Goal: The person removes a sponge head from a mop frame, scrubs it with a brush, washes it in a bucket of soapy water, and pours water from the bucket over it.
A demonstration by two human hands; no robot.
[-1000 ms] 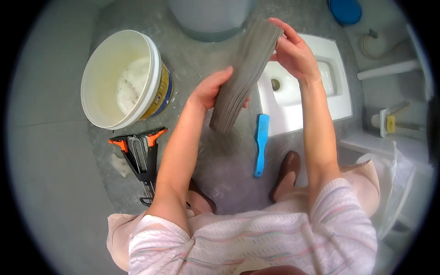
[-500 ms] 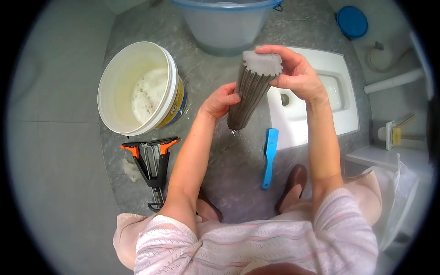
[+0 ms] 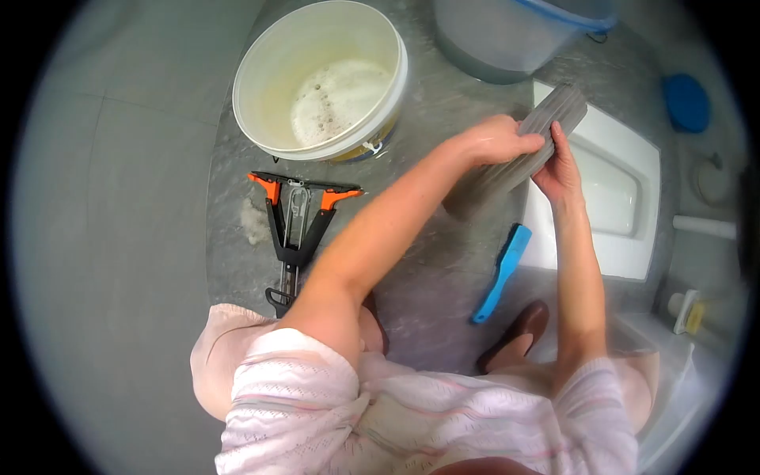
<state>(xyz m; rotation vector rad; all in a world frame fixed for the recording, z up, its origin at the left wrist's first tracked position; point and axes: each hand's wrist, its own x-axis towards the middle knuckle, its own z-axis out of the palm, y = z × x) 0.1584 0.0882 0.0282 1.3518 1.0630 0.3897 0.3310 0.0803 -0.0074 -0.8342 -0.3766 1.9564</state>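
Observation:
A grey, ribbed sponge mop head (image 3: 554,111) is held between my two hands, tilted with its upper end to the right; its lower end is blurred. My left hand (image 3: 503,141) grips it around the middle, thumb across the ribs. My right hand (image 3: 560,170) holds it from the right side, with a finger along its surface. Below them a blue brush (image 3: 504,269) lies on the floor. To the left is a mop frame (image 3: 301,218) with black arms and orange clips. A white bucket (image 3: 396,87) with foamy water stands behind the frame.
A white squat toilet (image 3: 645,206) is set in the floor at the right. At the back stands a translucent tub (image 3: 507,47) with a blue rim. A round blue lid-like object (image 3: 685,103) and a white pipe (image 3: 704,227) are near the right wall.
My view has shifted left and down. The mop head has turned from nearly upright to a slant, and both hands have moved along it, the right hand leaving its top end.

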